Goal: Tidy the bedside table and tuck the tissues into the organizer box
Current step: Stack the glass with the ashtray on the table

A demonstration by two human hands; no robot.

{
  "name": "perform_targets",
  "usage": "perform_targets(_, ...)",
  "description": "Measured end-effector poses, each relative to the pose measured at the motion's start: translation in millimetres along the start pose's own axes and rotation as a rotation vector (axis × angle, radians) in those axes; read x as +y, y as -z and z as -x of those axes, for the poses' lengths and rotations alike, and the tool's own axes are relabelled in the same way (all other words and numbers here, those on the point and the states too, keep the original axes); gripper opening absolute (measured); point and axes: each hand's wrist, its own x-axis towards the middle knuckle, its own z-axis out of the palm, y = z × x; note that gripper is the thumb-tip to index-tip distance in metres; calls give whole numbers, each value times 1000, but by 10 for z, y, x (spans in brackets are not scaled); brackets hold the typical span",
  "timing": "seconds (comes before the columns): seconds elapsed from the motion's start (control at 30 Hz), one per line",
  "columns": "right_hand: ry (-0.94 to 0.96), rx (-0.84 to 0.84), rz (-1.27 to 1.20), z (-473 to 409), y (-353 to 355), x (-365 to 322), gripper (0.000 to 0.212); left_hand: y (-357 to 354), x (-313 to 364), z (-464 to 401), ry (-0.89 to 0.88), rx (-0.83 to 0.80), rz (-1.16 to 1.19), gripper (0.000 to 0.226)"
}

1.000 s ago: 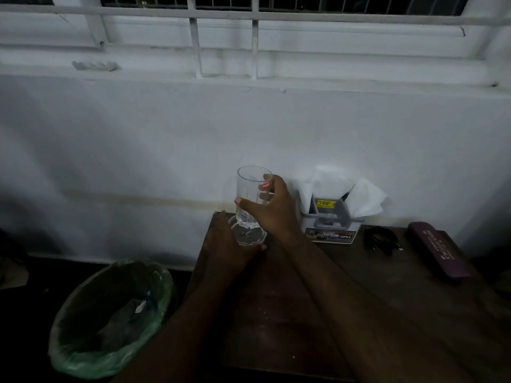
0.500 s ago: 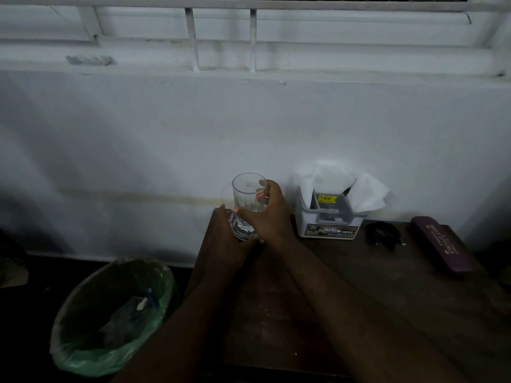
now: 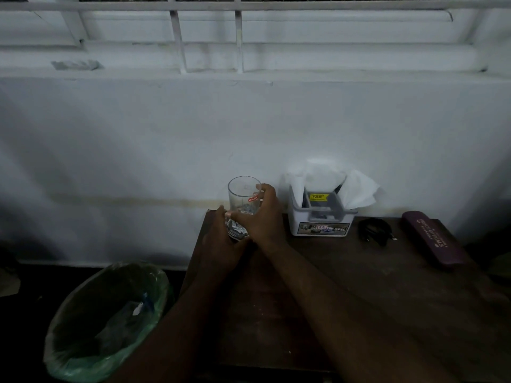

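A clear drinking glass (image 3: 243, 193) with a red label stands upright at the back left corner of the dark wooden bedside table (image 3: 345, 286). My right hand (image 3: 261, 217) wraps around its right side. My left hand (image 3: 218, 241) cups its base from the left. To the right stands the white organizer box (image 3: 320, 226), with white tissues (image 3: 356, 189) sticking up out of it and hanging over its right rim.
A coiled black cable (image 3: 374, 230) lies right of the box, and a purple spectacle case (image 3: 432, 240) lies near the right edge. A bin with a green liner (image 3: 107, 324) stands on the floor left of the table. A white wall rises right behind.
The glass has come down from a raised, tilted hold onto the table's back left corner and now stands upright. Both hands stayed on it.
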Motion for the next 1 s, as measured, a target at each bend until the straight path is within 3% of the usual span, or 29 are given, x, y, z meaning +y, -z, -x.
perform_targets(0.1,-6,2,1,103,96,0,91,5,-12,-7,-19,-19,-8,70)
perform_targets(0.2,84,217,-27,321,370,50,57,-28,-63,11,45,-31,-28,94)
perform_targets(0.27,154,429,-28,461,671,141,34,-60,-30,89,105,127,-69,100)
perform_targets(0.33,125,622,-5,545,997,268,33,-138,100,216,-88,335,-149,71)
perform_targets(0.4,-9,750,-2,550,1276,427,44,-384,329,316,-236,403,-61,42)
perform_targets(0.5,-242,657,-26,498,1478,590,60,-841,698,342,-97,209,266,50)
perform_targets(0.63,-268,362,-57,462,1492,670,66,-1090,824,205,109,-15,359,70)
perform_targets(0.73,-197,230,-7,453,1495,682,54,-1136,847,174,112,-64,347,74)
perform_targets(1.0,-155,233,5,520,1494,756,44,-1106,875,283,105,-4,335,57)
